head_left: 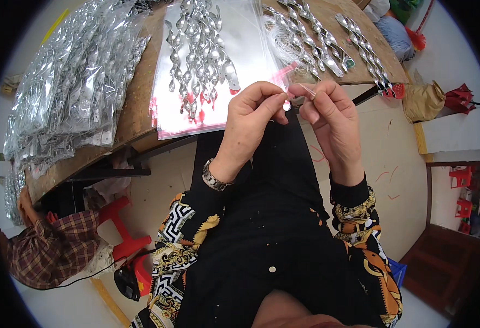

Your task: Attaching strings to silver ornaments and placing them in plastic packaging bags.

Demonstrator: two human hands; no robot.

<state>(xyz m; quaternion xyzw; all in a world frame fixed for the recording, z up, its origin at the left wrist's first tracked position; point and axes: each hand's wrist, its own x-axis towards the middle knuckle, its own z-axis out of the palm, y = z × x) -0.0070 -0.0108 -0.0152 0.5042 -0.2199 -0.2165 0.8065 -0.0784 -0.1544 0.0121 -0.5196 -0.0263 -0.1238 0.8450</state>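
My left hand (253, 117) and my right hand (333, 112) are raised in front of the table's near edge, both in a pinch. Between the right thumb and fingers shows a thin white string (308, 89). A small white bit also peeks out at the left fingertips, apparently the same string. Just beyond my hands, a coil of white string (285, 41) lies partly under twisted silver metal strips (327, 38). More spiral strips (199, 49) rest on a stack of clear plastic bags (169, 117) with pinkish-red edges, left of my hands.
A large heap of bagged silver spirals (81, 76) covers the left of the wooden table (136, 104). Further spirals (364, 52) lie at its right end. A person in a plaid shirt (59, 246) is at the lower left by a red stool (122, 229). A red umbrella (461, 99) hangs right.
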